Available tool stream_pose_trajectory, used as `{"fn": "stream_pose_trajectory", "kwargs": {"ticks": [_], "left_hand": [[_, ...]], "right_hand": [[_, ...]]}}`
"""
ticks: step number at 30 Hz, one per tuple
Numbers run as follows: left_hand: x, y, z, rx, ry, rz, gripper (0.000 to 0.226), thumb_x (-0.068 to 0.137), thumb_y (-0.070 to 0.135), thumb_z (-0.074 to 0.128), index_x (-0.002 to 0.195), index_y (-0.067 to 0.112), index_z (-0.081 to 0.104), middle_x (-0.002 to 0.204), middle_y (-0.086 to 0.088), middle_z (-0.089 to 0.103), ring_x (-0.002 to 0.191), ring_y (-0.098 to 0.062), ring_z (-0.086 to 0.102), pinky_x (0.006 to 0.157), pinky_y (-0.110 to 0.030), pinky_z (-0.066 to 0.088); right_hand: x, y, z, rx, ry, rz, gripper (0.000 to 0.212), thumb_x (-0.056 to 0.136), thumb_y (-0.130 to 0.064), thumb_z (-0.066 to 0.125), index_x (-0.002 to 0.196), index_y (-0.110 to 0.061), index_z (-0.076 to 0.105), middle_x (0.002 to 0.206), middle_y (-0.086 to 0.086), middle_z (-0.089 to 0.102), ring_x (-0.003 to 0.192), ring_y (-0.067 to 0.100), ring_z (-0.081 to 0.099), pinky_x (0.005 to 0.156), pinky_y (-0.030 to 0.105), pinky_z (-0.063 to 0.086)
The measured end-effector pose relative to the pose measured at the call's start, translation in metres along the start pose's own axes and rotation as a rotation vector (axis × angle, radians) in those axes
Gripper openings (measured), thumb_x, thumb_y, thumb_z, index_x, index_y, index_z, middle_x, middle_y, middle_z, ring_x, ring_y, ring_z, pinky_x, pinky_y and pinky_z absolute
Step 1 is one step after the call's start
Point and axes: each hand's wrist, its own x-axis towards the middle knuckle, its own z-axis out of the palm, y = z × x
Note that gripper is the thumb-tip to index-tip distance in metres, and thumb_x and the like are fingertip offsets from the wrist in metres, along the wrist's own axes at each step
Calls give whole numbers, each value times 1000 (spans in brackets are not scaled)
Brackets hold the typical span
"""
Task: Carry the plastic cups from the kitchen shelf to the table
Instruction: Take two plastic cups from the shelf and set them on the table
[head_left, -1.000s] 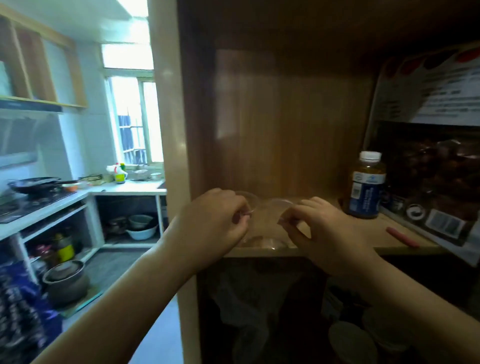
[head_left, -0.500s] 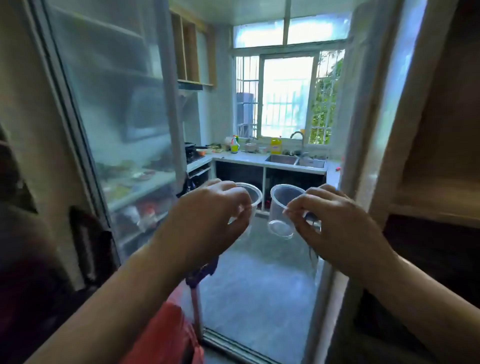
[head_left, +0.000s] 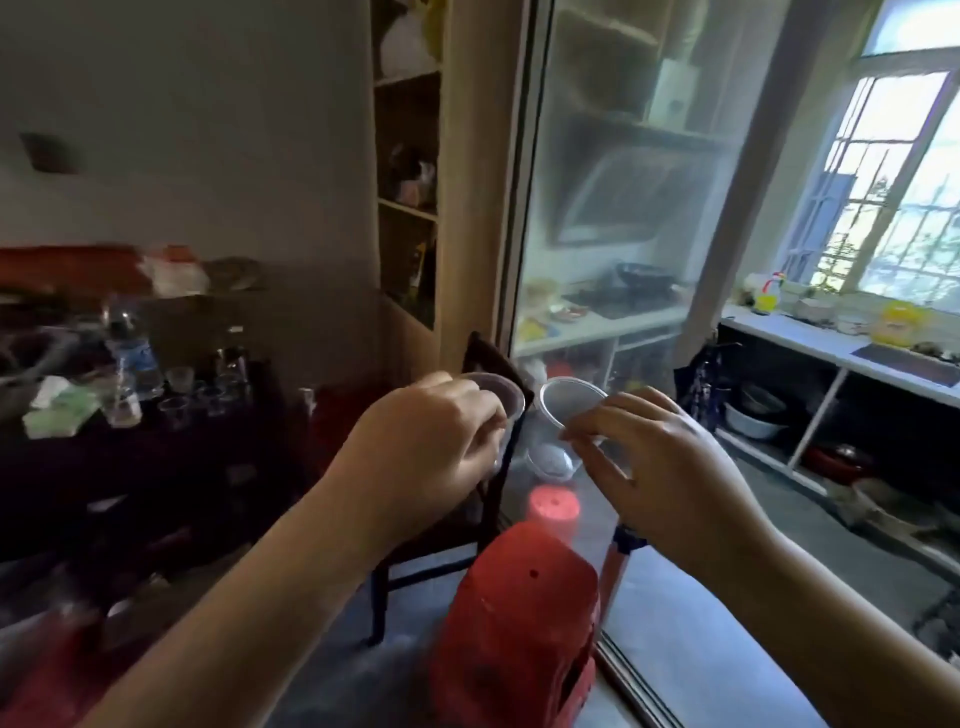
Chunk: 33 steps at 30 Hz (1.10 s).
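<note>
Each of my hands holds one clear plastic cup by its rim, at chest height. My left hand (head_left: 431, 447) pinches the left cup (head_left: 506, 397), which is mostly hidden behind my fingers. The right cup (head_left: 558, 421) hangs tilted from my right hand (head_left: 660, 467), its mouth facing me and its base lower. The two cups are close together but apart. A dark table (head_left: 171, 467) stands at the left, crowded with glasses, a water bottle (head_left: 132, 348) and clutter.
A dark wooden chair (head_left: 467, 519) stands just beyond my hands, beside the table. A red plastic stool (head_left: 519, 613) sits on the floor below. A glass sliding door (head_left: 613, 208) and its floor track run to the right, with the kitchen counter (head_left: 841, 353) behind it.
Both cups came off the shelf in my hands. My view has swung left, from the shelf past the kitchen doorway toward the dining table.
</note>
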Motion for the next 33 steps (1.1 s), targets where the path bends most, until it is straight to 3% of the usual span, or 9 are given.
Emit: {"fn": "stream_pose_trajectory", "kwargs": {"ticks": [5, 8, 15, 19, 24, 29, 33], "left_hand": [[-43, -59, -9, 75, 6, -183, 12, 86, 25, 54, 82, 19, 63, 70, 10, 54, 72, -7, 45, 58, -25, 39], [-62, -86, -10, 115, 0, -246, 10, 85, 25, 55, 78, 21, 62, 66, 13, 51, 67, -5, 42, 52, -18, 31], [-78, -148, 8, 198, 2, -387, 11, 85, 22, 55, 79, 19, 63, 69, 8, 59, 68, -11, 52, 55, -26, 42], [-64, -194, 22, 243, 22, -453, 10, 84, 21, 57, 77, 18, 63, 70, 6, 60, 70, -13, 52, 55, -23, 38], [-26, -259, 49, 273, 17, -477, 23, 88, 28, 45, 77, 17, 63, 70, 4, 60, 71, -14, 53, 55, -26, 41], [5, -316, 75, 273, -32, -538, 17, 89, 29, 50, 81, 20, 62, 73, 6, 60, 72, -13, 54, 57, -28, 44], [13, -354, 87, 265, -75, -577, 17, 90, 31, 50, 85, 20, 62, 75, 7, 60, 75, -12, 54, 59, -28, 45]], "right_hand": [[32, -32, 63, 63, -65, -110, 13, 86, -27, 59, 85, -19, 68, 86, -9, 66, 86, 16, 55, 66, 38, 52], [47, -48, 98, 93, -82, -197, 9, 86, -24, 60, 88, -21, 69, 88, -9, 67, 84, 15, 54, 66, 27, 48], [91, -60, 186, 126, -156, -398, 8, 82, -15, 66, 89, -16, 68, 86, -1, 68, 80, 23, 60, 63, 34, 53], [131, -49, 234, 143, -181, -499, 9, 79, -12, 68, 88, -14, 68, 82, -1, 66, 77, 24, 59, 63, 34, 53], [196, -22, 292, 205, -219, -491, 5, 79, -14, 69, 84, -15, 67, 82, -1, 67, 81, 24, 60, 67, 34, 53], [250, 1, 340, 225, -309, -521, 17, 77, -15, 71, 93, -20, 65, 87, -3, 67, 81, 21, 60, 67, 35, 55], [279, 5, 376, 315, -356, -521, 10, 84, -20, 62, 93, -20, 65, 84, -4, 65, 81, 20, 58, 67, 37, 54]]}}
